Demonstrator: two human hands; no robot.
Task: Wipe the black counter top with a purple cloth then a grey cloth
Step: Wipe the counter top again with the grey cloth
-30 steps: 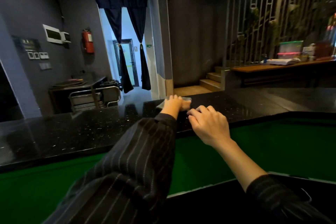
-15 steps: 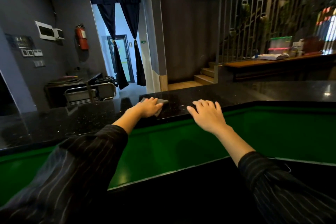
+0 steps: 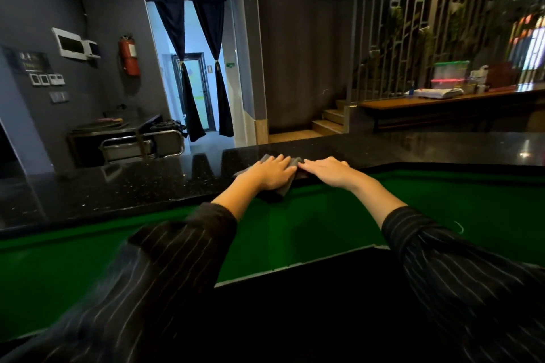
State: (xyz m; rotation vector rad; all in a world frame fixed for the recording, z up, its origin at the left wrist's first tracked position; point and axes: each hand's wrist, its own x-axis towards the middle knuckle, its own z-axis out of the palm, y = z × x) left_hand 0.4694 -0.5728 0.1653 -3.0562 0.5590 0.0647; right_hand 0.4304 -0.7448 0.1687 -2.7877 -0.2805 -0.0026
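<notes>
- Head view looks down on both hands stretched out over the black tabletop (image 3: 124, 186), near its front edge.
- Left hand (image 3: 272, 174) lies flat with fingers spread, palm pressing the grey cloth (image 3: 283, 190) down; no pinching grip.
- Cloth shows beyond the fingertips and below the palm, one corner hanging over the tabletop's edge above the green surface (image 3: 324, 224).
- Right hand (image 3: 327, 171) lies flat and spread just beside it, fingertips touching the cloth's right end.

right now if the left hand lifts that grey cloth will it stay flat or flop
Probably flop: the grey cloth already droops over the black counter top edge under the left hand. It likely slides easily, since the surface looks glossy.
</notes>
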